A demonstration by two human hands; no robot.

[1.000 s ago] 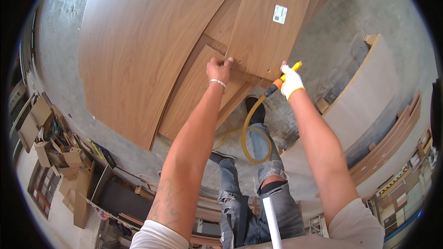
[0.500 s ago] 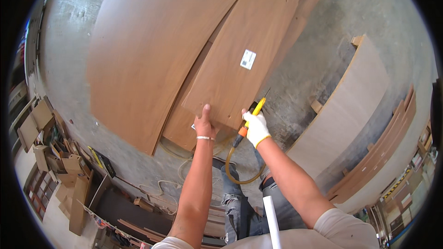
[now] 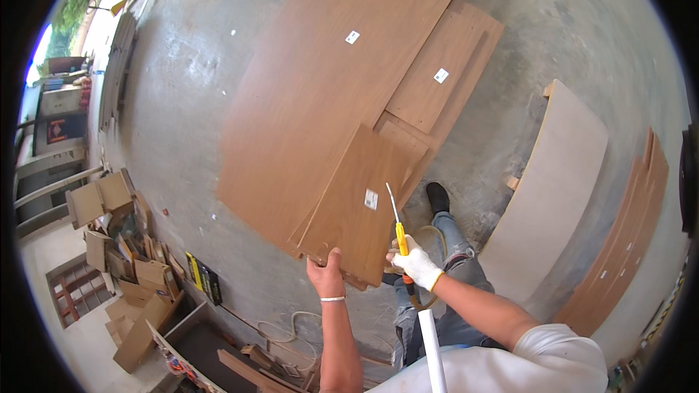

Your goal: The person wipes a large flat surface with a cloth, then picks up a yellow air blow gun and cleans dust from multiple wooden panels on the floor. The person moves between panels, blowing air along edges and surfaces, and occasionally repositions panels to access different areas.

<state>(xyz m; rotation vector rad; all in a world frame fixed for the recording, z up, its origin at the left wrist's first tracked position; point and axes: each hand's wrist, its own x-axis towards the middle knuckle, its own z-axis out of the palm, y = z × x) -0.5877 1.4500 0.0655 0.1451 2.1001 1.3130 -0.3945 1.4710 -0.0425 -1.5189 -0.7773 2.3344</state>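
Note:
My left hand is bare, with a light band at the wrist, and grips the near edge of a brown wood-grain panel, thumb on top. This panel bears a white label and overlaps the larger brown panel beyond it. My right hand, in a white glove, is closed round a yellow air blow gun. Its thin metal nozzle points away from me, beside the held panel's right edge. An orange coupling and a hose hang below the gun.
More brown panels lie stacked at the far right of the large one. A pale panel rests on blocks to the right, with long brown boards beyond it. Cardboard scraps are heaped at the left. A loose hose lies on the floor.
The view has shifted, showing more floor. The labelled panel at my left hand now sits nearer me, angled across the stack. The blow gun now points more straight ahead, still in my right hand.

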